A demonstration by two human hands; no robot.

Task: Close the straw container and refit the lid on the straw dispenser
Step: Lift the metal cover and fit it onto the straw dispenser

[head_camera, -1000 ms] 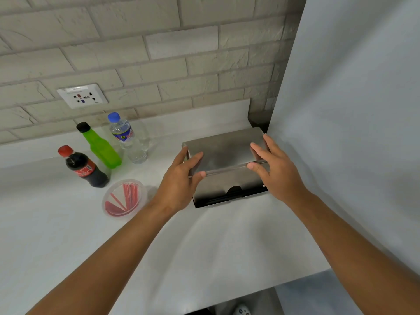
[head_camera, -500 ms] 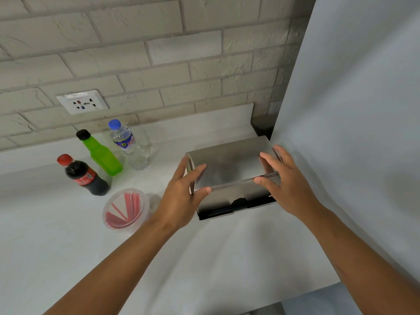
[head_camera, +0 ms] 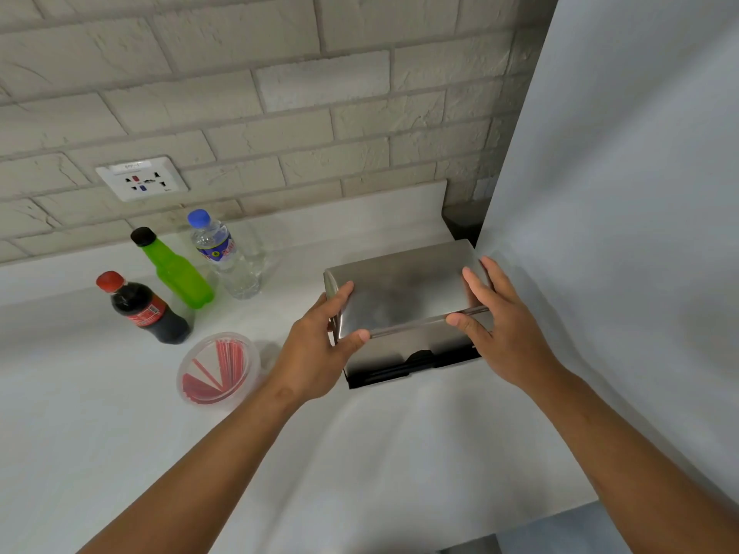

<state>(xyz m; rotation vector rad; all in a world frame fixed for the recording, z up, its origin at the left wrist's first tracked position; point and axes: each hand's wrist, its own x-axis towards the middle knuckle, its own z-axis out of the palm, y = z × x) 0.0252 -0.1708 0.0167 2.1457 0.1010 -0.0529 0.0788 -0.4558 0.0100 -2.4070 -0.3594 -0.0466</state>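
Note:
A steel straw dispenser [head_camera: 396, 351] with a black slot at its front stands on the white counter [head_camera: 360, 453] against the right wall. Its flat steel lid [head_camera: 404, 291] lies on top of it. My left hand [head_camera: 316, 349] grips the lid's left end, thumb on the front edge. My right hand [head_camera: 500, 325] grips the lid's right end, fingers over the top. Left of the dispenser sits a round clear straw container [head_camera: 218, 371] with red straws inside and a clear lid on it.
Three bottles stand behind the container: a cola bottle [head_camera: 146, 309], a green bottle [head_camera: 176, 269] and a water bottle [head_camera: 228, 255]. A wall socket [head_camera: 142, 178] is set in the brick wall. A pale panel [head_camera: 620, 233] bounds the right side.
Both hands stay on the lid's ends. My head has tipped up a little, so everything sits lower in view. The lid looks settled on the dispenser.

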